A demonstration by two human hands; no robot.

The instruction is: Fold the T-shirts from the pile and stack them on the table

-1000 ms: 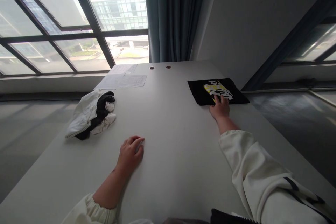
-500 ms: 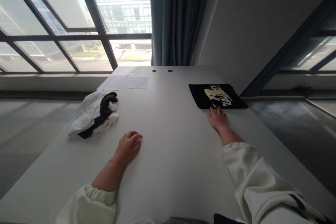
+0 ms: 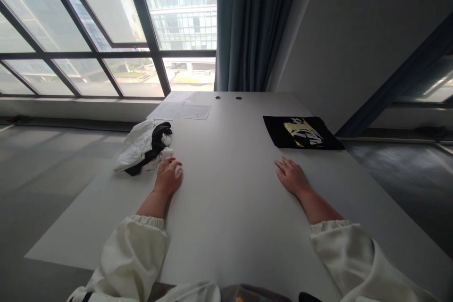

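On the right of the table lies a flat, folded black garment [image 3: 272, 133] with a white and yellow print facing up. My right hand [image 3: 292, 177] rests on the table just short of its near edge, fingers stretched out and holding nothing. To the left is a crumpled pile of clothes [image 3: 136, 144], white with black and pale pieces. My left hand [image 3: 169, 177] is at the near right side of that pile, its fingers loosely bent and apart with nothing in them. Whether its fingertips touch the pale cloth I cannot tell.
Sheets of paper [image 3: 194, 112] lie at the far left of the white table [image 3: 226, 198]. Two round holes [image 3: 218, 97] are set in its far end. Beyond stand a blue curtain [image 3: 253, 28] and large windows [image 3: 184, 14]. Grey floor [image 3: 396, 170] shows on both sides.
My right hand has drawn back from the black garment it was touching. My left hand has moved forward, closer to the clothes pile. The whole view has shifted a little.
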